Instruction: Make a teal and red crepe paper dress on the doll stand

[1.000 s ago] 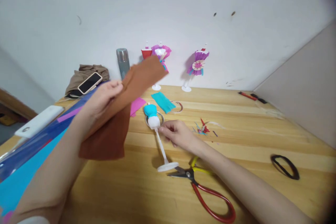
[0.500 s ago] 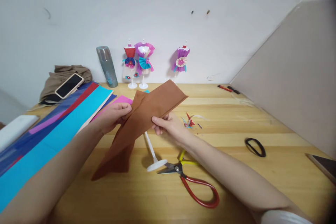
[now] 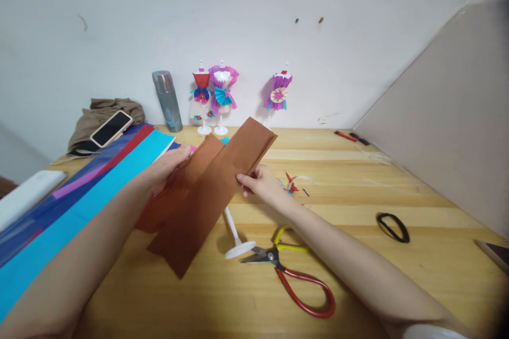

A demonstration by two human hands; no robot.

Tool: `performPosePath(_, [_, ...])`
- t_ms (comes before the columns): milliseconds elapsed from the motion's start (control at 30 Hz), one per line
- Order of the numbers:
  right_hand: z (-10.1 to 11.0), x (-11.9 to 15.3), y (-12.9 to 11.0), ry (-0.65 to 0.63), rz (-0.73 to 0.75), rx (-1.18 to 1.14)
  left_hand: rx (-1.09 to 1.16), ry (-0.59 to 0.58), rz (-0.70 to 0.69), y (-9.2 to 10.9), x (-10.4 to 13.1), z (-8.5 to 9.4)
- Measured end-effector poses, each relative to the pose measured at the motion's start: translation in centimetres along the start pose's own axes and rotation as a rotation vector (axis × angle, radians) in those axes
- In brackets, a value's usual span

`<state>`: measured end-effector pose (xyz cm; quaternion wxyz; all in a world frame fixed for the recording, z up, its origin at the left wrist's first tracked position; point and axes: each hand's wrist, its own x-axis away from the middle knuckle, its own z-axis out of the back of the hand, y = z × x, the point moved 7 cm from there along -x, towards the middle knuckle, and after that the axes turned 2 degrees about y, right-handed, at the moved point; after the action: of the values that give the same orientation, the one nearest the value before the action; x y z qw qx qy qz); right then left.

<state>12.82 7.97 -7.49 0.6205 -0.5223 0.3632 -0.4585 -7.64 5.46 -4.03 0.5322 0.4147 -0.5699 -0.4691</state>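
My right hand (image 3: 261,186) pinches a long folded strip of brown crepe paper (image 3: 222,180), thumb on top, at its lower right edge. My left hand (image 3: 172,165) is closed at the left edge of a second brown paper piece (image 3: 178,185), which lies partly behind the strip; some of its fingers are hidden. Under the papers, a white stand (image 3: 239,249) lies tipped on the table, its upper part covered. Scissors with red handles (image 3: 304,286) lie open beside the stand's base, below my right forearm. A yellow-handled tool (image 3: 283,241) lies just behind them.
Blue, red and cyan paper sheets (image 3: 99,196) lie at left, with a phone (image 3: 112,128) and brown cloth (image 3: 93,116) behind. A bottle (image 3: 167,100) and three small dressed mannequins (image 3: 278,95) stand by the wall. Paper scraps (image 3: 291,184) and a black band (image 3: 393,228) lie right.
The two brown pieces, crossed before, now lie more side by side. My left hand has shifted and turned along the left piece's edge. My right hand keeps its pinch.
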Motion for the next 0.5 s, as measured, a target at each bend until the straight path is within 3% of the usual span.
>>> performPosePath(100, [0.0, 0.0, 0.0, -0.013, 0.007, -0.042, -0.007, -0.065, 0.097, -0.2, 0.5, -0.2])
performPosePath(400, [0.1, 0.0, 0.2, -0.034, 0.006, -0.051, -0.260, 0.015, 0.053, 0.6, 0.6, 0.7])
performPosePath(500, [0.4, 0.0, 0.1, -0.022, -0.011, -0.055, -0.300, -0.035, 0.071, 0.1, 0.5, 0.8])
